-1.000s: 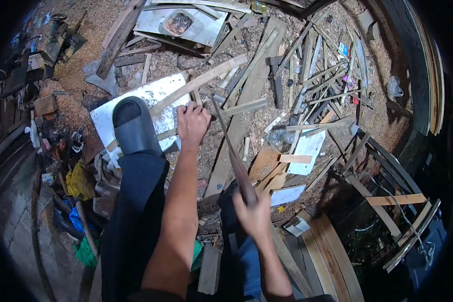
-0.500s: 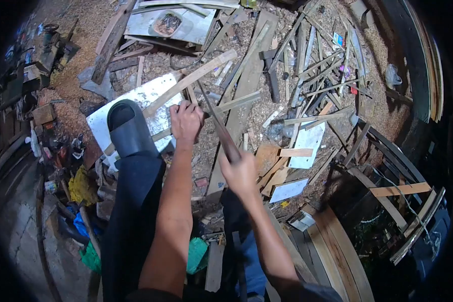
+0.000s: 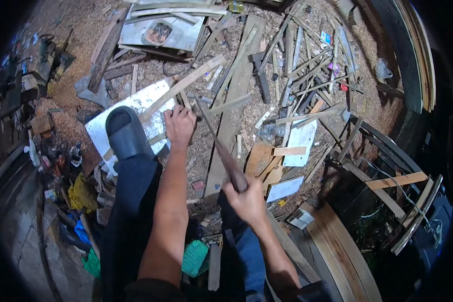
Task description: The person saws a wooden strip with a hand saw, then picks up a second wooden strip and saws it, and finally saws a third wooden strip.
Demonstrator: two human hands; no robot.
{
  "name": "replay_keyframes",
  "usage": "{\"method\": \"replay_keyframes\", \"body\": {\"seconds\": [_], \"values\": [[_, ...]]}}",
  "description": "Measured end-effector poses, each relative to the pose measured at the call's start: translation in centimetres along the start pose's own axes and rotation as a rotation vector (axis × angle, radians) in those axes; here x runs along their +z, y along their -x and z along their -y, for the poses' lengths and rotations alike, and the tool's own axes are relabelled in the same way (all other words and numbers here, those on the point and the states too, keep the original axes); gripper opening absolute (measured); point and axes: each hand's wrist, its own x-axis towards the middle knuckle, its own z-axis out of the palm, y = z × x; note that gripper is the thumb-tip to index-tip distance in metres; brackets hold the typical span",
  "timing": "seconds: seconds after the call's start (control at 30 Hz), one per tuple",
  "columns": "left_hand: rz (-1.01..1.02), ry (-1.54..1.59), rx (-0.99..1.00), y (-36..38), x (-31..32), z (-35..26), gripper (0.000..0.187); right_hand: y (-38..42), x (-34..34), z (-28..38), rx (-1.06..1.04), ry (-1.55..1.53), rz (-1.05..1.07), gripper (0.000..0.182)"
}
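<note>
Little room between left grip (image 3: 180, 126) and blade (image 3: 210, 127)

Far left, a bowl (image 3: 153, 43) sits on a pale board (image 3: 184, 39). Right of them lies a hammer (image 3: 261, 80); far right, a clear bag (image 3: 383, 69). Planks (image 3: 332, 246) lie near right.

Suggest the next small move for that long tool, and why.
Probably shift the long tool slightly away from the left hand: the right hand grips its handle, and in this view its tip appears close beside the left hand, which rests by the white board.
</note>
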Motion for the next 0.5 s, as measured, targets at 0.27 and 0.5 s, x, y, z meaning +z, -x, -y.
{"method": "replay_keyframes", "body": {"seconds": [0.27, 0.5], "values": [[-0.022, -0.059, -0.012, 1.7, -0.5, -0.8, 0.018, -3.5, 2.8, -3.2, -0.11, 0.015, -0.093, 0.021], [-0.092, -0.014, 0.003, 0.3, 0.0, -0.1, 0.02, -5.7, 3.9, -3.9, -0.122, -0.012, -0.051, 0.024]]}}
